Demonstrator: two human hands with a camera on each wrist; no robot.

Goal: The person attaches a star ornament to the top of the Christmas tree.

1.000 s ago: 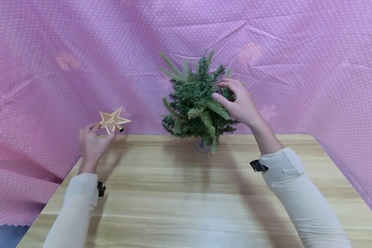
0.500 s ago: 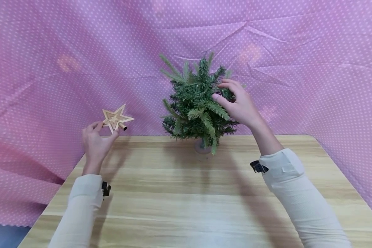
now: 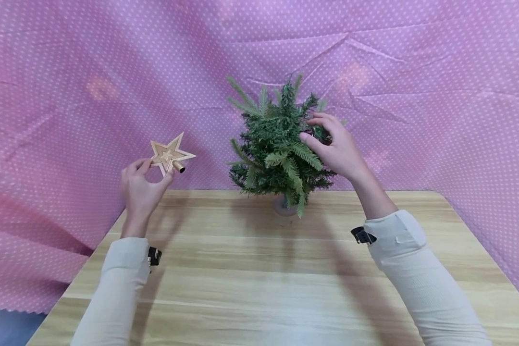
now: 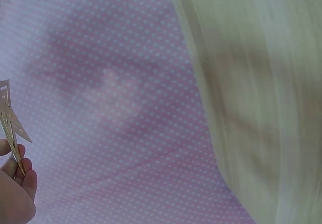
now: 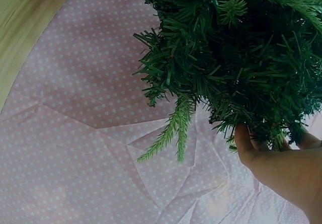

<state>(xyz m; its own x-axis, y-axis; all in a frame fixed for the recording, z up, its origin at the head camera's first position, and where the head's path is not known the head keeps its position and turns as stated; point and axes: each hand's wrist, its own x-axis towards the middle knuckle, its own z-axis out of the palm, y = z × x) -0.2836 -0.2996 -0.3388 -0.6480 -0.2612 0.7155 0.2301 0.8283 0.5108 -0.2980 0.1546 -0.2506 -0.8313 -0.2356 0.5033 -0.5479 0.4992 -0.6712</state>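
Between thumb and fingers, my left hand [image 3: 142,185] pinches a gold star tree topper [image 3: 167,153] by its edge, raised at the table's left side. A short hollow tube with a dark opening sticks out at the star's lower right. In the left wrist view the star [image 4: 9,116] shows edge-on. A small artificial Christmas tree [image 3: 277,139] stands upright at the table's back. My right hand [image 3: 339,149] grips its right side, thumb and fingers curved round the branches. In the right wrist view the fingertips [image 5: 245,142] disappear into the green needles.
The tree's round base [image 3: 283,206] sits near the back edge of the light wooden table [image 3: 251,278]. Right behind hangs a pink polka-dot cloth [image 3: 134,57], which also runs along both sides. Dark straps circle both wrists.
My left hand has moved up and to the right with the star, closer to the tree. The right hand has kept its place at the tree.
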